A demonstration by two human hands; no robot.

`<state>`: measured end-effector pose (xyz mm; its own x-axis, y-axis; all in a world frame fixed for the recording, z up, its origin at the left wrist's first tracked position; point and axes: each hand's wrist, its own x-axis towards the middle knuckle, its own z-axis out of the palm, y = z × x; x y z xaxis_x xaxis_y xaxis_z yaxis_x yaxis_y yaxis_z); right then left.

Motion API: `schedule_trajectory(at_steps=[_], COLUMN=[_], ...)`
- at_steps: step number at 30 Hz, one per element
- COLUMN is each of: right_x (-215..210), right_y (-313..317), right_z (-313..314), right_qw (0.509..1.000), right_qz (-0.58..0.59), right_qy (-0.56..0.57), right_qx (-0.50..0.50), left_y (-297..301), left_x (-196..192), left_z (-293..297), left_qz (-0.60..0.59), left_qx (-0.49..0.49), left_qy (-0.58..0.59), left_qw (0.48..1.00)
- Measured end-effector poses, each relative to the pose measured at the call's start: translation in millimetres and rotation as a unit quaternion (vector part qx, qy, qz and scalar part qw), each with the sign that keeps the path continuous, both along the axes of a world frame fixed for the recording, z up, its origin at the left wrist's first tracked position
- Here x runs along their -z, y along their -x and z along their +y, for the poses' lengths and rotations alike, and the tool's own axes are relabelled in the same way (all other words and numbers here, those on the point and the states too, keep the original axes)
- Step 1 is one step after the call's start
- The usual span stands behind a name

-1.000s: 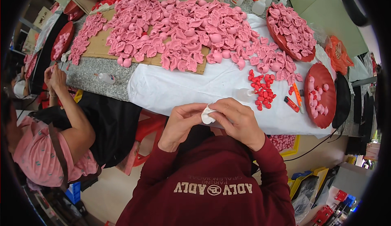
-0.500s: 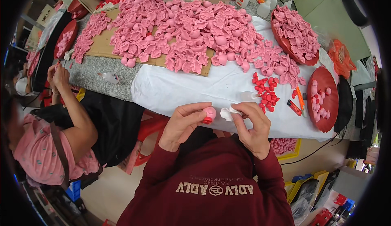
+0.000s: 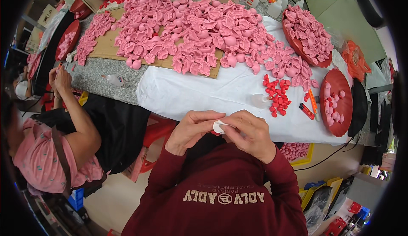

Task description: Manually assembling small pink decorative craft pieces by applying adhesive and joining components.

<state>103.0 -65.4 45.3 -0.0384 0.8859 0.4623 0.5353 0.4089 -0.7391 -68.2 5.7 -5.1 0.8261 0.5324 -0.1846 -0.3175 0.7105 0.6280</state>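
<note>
In front of my chest, my left hand (image 3: 185, 133) pinches a small pink ball-shaped piece with a red part (image 3: 215, 133) on it. Most of the ball is hidden by fingers and cloth. My right hand (image 3: 254, 135) is closed on a crumpled white cloth (image 3: 219, 127) and presses it against the piece. Just beyond my hands, a clear bottle (image 3: 259, 101) lies on the white sheet (image 3: 187, 93) beside a heap of small glossy red pieces (image 3: 279, 98).
A large heap of pink moulded pieces (image 3: 187, 27) covers the back of the table. Red bowls of pink parts (image 3: 338, 123) stand at the right, near an orange cutter (image 3: 313, 102) and a red marker-like stick (image 3: 307, 111). A co-worker (image 3: 63, 151) sits at the left.
My right hand has moved left, bringing the white cloth from beside the pink piece onto it. My left hand still holds the piece in about the same place.
</note>
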Motion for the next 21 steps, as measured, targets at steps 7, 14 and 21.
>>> schedule_trajectory(at_steps=[7, 14, 21], right_x=[7.9, 18.8, 7.0], right_y=[11.3, 6.5, 0.4], right_z=[14.4, 21.0, 0.9], right_qw=[0.987, 0.972, 0.98], right_qz=[-0.049, -0.08, -0.009], right_qy=[-0.074, -0.012, 0.046], right_qx=[0.137, 0.22, 0.195], left_y=[-4.8, 0.3, -0.8], left_x=[-9.1, -5.9, -0.5], left_z=[-4.5, -6.4, -7.2], left_qz=[0.054, 0.024, 0.01], left_qx=[0.033, -0.018, -0.036], left_qy=[-0.054, 0.012, 0.024], left_qw=[0.997, 0.999, 0.999])
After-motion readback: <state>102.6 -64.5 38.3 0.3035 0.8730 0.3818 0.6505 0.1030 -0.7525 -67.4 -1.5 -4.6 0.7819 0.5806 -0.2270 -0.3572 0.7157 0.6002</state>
